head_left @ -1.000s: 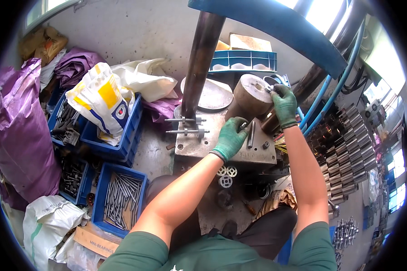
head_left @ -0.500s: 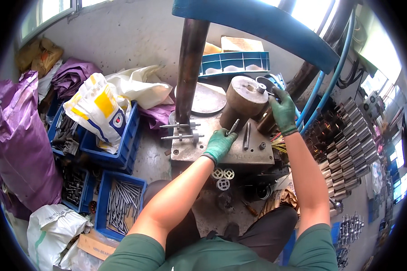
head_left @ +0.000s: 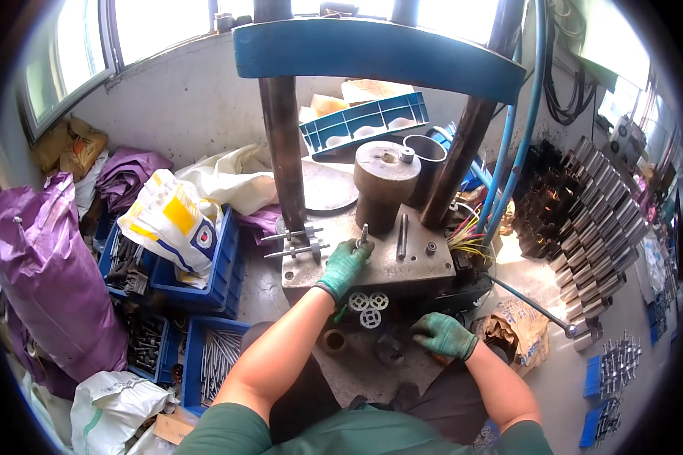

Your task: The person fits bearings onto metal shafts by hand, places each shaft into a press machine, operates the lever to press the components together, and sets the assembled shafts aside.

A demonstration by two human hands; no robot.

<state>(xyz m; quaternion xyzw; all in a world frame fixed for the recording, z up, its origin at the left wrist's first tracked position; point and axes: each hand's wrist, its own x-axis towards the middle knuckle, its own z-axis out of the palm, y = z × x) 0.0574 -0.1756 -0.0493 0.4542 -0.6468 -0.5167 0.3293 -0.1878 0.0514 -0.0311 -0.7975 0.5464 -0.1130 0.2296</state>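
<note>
A blue crate (head_left: 212, 364) of long metal pins sat at the left. The green-gloved left hand (head_left: 344, 264) pinched a short, slim grey metal pin (head_left: 363, 233), upright on the press plate (head_left: 402, 265). The right hand (head_left: 442, 335) rested loosely curled, empty, on the lower base (head_left: 372, 364).

One head-worn fisheye camera looks steeply down, close over the press bed (head_left: 387, 265).

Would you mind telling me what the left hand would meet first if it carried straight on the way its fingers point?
Probably the brown steel cylinder beyond the left hand, though depth is hard to judge.
</note>
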